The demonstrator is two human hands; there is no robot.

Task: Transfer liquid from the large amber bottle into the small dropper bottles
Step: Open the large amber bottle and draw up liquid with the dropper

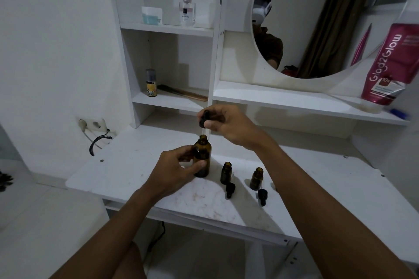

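— Looking through the head view, what is held by the left grip [174, 170]?

— The large amber bottle [202, 156] is gripped round its body, with the thumb laid across the front. The bottle is stood upright on the desk [127, 165], left of the desk's middle and about midway between the back edge and the near edge. Its mouth is uncapped.

— And the right grip [226, 124]?

— A black dropper cap [204, 118] is pinched at its bulb, straight above the large bottle. The glass pipette [203, 132] is pointed down with its tip at the bottle's mouth. Whether the tip is inside the neck cannot be told.

— Where are the small dropper bottles found?

— Both are seen upright and uncapped, to the right of the large bottle and closer to the near edge. The first small bottle [226, 172] is placed just beside the large one, and the second small bottle [257, 178] further right, apart from it. A loose dropper [230, 190] is laid in front of the first, and another dropper [262, 196] in front of the second. No liquid level can be made out through the dark glass.

— What else is carried?

— A shelf unit [167, 29] is stood at the back left corner. A perfume bottle [187, 8] and a jar [151, 15] are kept on top, and a comb [183, 93] lower down. A round mirror [328, 18] and a pink tube [390, 65] are seen toward the back right.
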